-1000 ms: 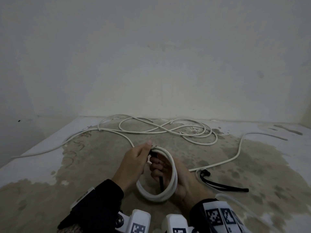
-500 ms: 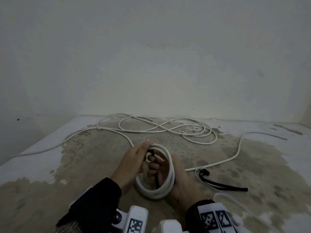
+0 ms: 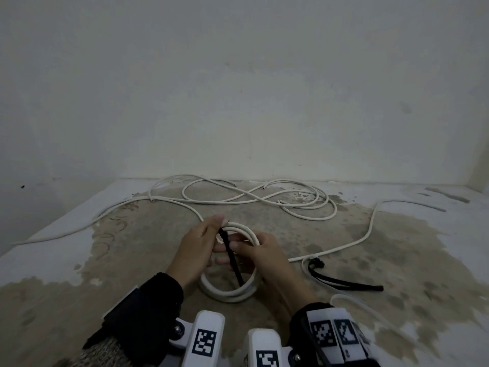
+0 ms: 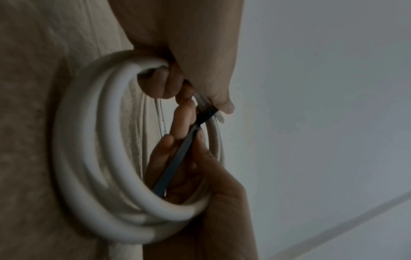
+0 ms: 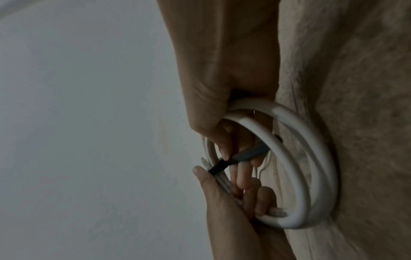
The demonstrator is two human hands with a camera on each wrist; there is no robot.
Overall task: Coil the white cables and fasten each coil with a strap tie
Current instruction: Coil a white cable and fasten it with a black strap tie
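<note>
A coil of white cable point(image 3: 227, 295) stands on its edge on the stained floor between my hands. My left hand point(image 3: 211, 234) grips the coil's top, with the thumb pressing the cable ends and a black strap tie point(image 3: 232, 259) against it. The strap runs from there down through the coil's opening. My right hand point(image 3: 238, 246) pinches the strap just below the left thumb. The left wrist view shows the coil point(image 4: 89, 158) and the strap point(image 4: 180, 154); the right wrist view shows the pinch on the strap point(image 5: 242, 155) beside the coil point(image 5: 311, 167).
Loose white cables point(image 3: 251, 200) lie tangled near the back wall. One cable point(image 3: 370, 229) curves off to the right. A second black strap tie point(image 3: 344, 283) lies on the floor right of my hands. The wall point(image 3: 238, 102) stands close behind.
My right hand has turned from palm-up under the coil to back-up and now pinches the strap. The coil has swung nearer me, and the strap slants across its opening.
</note>
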